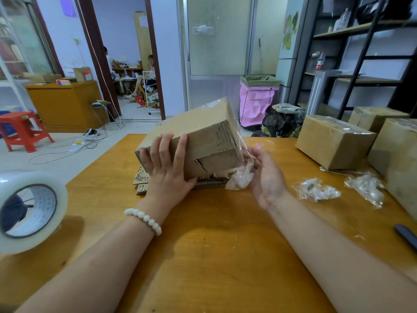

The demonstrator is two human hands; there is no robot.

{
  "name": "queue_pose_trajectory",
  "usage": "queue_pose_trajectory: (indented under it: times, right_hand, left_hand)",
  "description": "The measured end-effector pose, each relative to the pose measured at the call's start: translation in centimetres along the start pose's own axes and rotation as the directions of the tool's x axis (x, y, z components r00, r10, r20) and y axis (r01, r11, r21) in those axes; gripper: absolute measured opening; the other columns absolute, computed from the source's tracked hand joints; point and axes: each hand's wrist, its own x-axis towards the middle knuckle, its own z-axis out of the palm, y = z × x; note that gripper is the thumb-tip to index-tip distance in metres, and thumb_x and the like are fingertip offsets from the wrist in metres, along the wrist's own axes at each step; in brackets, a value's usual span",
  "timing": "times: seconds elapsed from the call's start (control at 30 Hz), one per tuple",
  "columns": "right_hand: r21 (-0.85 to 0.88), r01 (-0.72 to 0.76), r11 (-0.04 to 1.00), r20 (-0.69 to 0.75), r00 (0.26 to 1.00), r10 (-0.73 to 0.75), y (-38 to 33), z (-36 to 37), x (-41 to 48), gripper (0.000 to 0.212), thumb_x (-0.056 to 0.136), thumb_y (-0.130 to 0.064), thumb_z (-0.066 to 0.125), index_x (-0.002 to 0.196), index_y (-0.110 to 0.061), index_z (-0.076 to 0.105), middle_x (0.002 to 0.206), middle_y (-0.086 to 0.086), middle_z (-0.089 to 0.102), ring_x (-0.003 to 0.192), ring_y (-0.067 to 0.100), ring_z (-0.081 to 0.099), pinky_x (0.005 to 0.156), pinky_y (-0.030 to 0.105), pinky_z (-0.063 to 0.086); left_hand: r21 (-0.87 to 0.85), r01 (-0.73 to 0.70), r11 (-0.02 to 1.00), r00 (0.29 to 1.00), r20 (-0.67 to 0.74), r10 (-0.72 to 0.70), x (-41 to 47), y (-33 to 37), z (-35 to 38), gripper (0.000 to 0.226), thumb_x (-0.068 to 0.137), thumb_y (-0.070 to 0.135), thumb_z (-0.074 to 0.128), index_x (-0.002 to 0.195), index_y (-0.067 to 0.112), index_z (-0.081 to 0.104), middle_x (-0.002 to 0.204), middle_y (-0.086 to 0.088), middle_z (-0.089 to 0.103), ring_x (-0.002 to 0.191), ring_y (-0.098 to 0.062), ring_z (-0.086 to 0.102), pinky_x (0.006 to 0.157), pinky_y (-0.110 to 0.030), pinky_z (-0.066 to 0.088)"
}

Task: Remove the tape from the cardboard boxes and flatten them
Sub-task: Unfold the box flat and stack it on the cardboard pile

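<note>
Box [198, 134] number whatever was up on one edge in the middle of the table [214, 245], tilted, sitting on a small stack of flattened cardboard [142, 179]. Left hand [167, 163] gripped it at the near left corner, fingers hooked over the top edge and thumb spread across the front face. A strip of clear tape [240, 177] ran down the right end of the box and bunched into a crinkly wad at the bottom corner, right against the right hand [264, 175]. That hand was palm-up and a bit blurred, so I honestly couldn't tell if the fingertips were pinching the wad or just touching it.

So this looked like the peel-the-tape step, mid-way on this box. The end flap was torn up and ragged, but the box hadn't been collapsed. My guess for the next move: get a firm pinch on that wad and pull it away from the box while the left hand braces it, then check the other seams before squashing it flat.

Two balled-up tape scraps [316, 190] lay off to the right. Past those sat three sealed boxes [334, 141], so plenty left to do. A fat tape roll [29, 211] stood at the far left, and a dark tool [406, 236] poked in at the right edge.
</note>
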Motion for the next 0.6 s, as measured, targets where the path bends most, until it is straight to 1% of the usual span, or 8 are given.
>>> queue_pose_trajectory:
  times: [0.07, 0.13, 0.23, 0.33, 0.4, 0.5, 0.57, 0.6]
  right_hand:
    - [-0.073, -0.009, 0.997, -0.037, 0.999, 0.006, 0.17, -0.1, 0.07, 0.034, 0.087, -0.043, 0.053, 0.097, -0.012, 0.062, 0.082, -0.004, 0.071, 0.084, 0.021, 0.065, 0.095, 0.053, 0.048]
    - [-0.095, -0.008, 0.995, -0.073, 0.997, 0.001, 0.36, -0.2, 0.18, 0.025, 0.093, -0.034, 0.052, 0.088, -0.01, 0.058, 0.07, -0.005, 0.069, 0.073, 0.017, 0.065, 0.09, 0.048, 0.052]
    - [-0.043, -0.04, 0.998, -0.128, 0.991, 0.034, 0.4, -0.1, 0.04, 0.023, 0.099, -0.023, 0.045, 0.087, -0.008, 0.057, 0.07, -0.001, 0.062, 0.063, 0.013, 0.062, 0.076, 0.039, 0.053]
    - [0.053, -0.09, 0.995, -0.094, 0.991, 0.095, 0.49, 0.09, 0.02, 0.025, 0.101, -0.018, 0.039, 0.09, -0.006, 0.058, 0.071, 0.003, 0.063, 0.059, 0.012, 0.062, 0.065, 0.033, 0.05]
    - [0.076, -0.103, 0.992, -0.051, 0.993, 0.107, 0.31, 0.42, -0.16, 0.024, 0.103, -0.016, 0.034, 0.091, -0.01, 0.055, 0.072, 0.005, 0.07, 0.061, 0.016, 0.067, 0.062, 0.035, 0.049]
    - [0.129, -0.041, 0.991, -0.012, 0.999, 0.043, 0.06, 0.52, -0.16, 0.02, 0.102, -0.007, 0.033, 0.097, -0.014, 0.052, 0.093, 0.009, 0.068, 0.075, 0.021, 0.071, 0.055, 0.03, 0.053]
    - [0.099, 0.016, 0.995, 0.046, 0.999, -0.02, 0.02, 0.43, -0.23, 0.024, 0.101, -0.004, 0.034, 0.093, -0.015, 0.054, 0.095, 0.007, 0.066, 0.078, 0.02, 0.071, 0.053, 0.026, 0.054]
    - [0.055, 0.057, 0.997, 0.08, 0.995, -0.061, 0.12, 0.37, -0.27, 0.026, 0.101, -0.004, 0.034, 0.09, -0.015, 0.055, 0.094, 0.005, 0.065, 0.079, 0.019, 0.071, 0.057, 0.027, 0.055]
  left_hand:
    - [0.007, -0.024, 1.0, 0.999, 0.021, 0.024, -0.14, 0.14, 0.04, 0.125, 0.049, 0.029, 0.087, 0.146, 0.02, 0.009, 0.141, -0.012, 0.019, 0.132, -0.035, 0.019, 0.111, -0.053, 0.003]
    - [0.004, -0.022, 1.0, 0.999, 0.036, 0.022, -0.25, 0.19, 0.09, 0.123, 0.051, 0.028, 0.087, 0.146, 0.02, 0.008, 0.141, -0.011, 0.019, 0.133, -0.035, 0.019, 0.11, -0.056, 0.005]
    - [-0.01, 0.035, 0.999, 0.998, 0.047, -0.035, -0.14, 0.36, -0.02, 0.126, 0.05, 0.025, 0.088, 0.146, 0.022, 0.007, 0.139, -0.009, 0.02, 0.132, -0.033, 0.019, 0.108, -0.066, 0.01]
    - [-0.028, 0.121, 0.992, 0.991, 0.056, -0.119, 0.12, 0.44, -0.2, 0.129, 0.049, 0.027, 0.09, 0.145, 0.023, 0.004, 0.138, -0.005, 0.017, 0.132, -0.03, 0.017, 0.107, -0.07, 0.013]
    - [-0.043, 0.17, 0.985, 0.984, 0.064, -0.167, 0.22, 0.39, -0.26, 0.128, 0.051, 0.03, 0.09, 0.144, 0.026, 0.001, 0.138, -0.004, 0.015, 0.132, -0.029, 0.015, 0.108, -0.068, 0.01]
    - [-0.049, 0.219, 0.974, 0.974, 0.067, -0.216, 0.22, 0.15, -0.24, 0.125, 0.055, 0.035, 0.087, 0.143, 0.029, -0.002, 0.138, -0.002, 0.014, 0.132, -0.029, 0.014, 0.109, -0.067, 0.009]
    - [-0.065, 0.248, 0.967, 0.968, 0.066, -0.244, 0.25, 0.04, -0.27, 0.115, 0.062, 0.049, 0.077, 0.143, 0.03, -0.002, 0.138, -0.002, 0.014, 0.132, -0.029, 0.014, 0.109, -0.066, 0.009]
    - [-0.074, 0.261, 0.962, 0.964, 0.062, -0.257, 0.29, 0.01, -0.3, 0.11, 0.064, 0.057, 0.069, 0.143, 0.03, -0.002, 0.138, -0.001, 0.014, 0.132, -0.028, 0.015, 0.108, -0.066, 0.009]
